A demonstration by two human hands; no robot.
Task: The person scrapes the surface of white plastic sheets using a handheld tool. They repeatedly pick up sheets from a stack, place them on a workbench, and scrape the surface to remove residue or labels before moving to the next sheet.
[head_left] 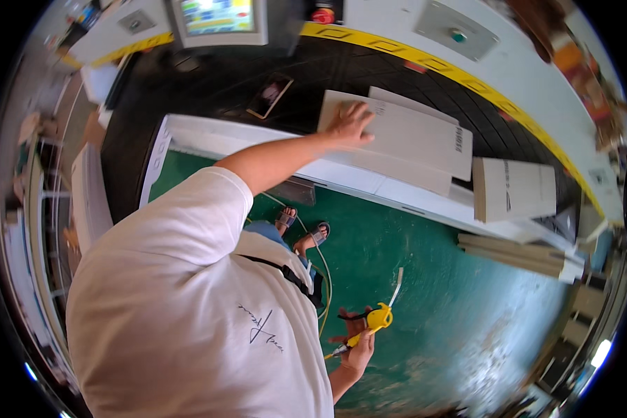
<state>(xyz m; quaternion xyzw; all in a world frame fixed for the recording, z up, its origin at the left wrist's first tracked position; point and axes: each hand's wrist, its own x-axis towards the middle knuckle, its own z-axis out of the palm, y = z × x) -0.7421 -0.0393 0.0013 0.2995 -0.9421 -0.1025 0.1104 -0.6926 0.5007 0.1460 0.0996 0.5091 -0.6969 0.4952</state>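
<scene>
My left hand [348,125] lies on the left end of a flat stack of pale cardboard pieces [404,136], its fingers apart and nothing gripped. Dark print marks the cardboard's right end. Lower in the head view, my right hand [357,348] is wrapped round a yellow air blow gun [378,318]. The blow gun's thin pale nozzle slants up and right over the green floor, and a hose fitting joins it below. Part of that hand's grip is hidden behind the gun. A thin hose [328,279] loops down past my legs.
A block of cardboard pieces [514,189] stands right of the stack, on the white-edged machine bed. A phone [270,95] lies on the black surface. The machine's screen [218,15] and a yellow-striped edge [411,59] are behind. Long boards [515,256] sit low at right.
</scene>
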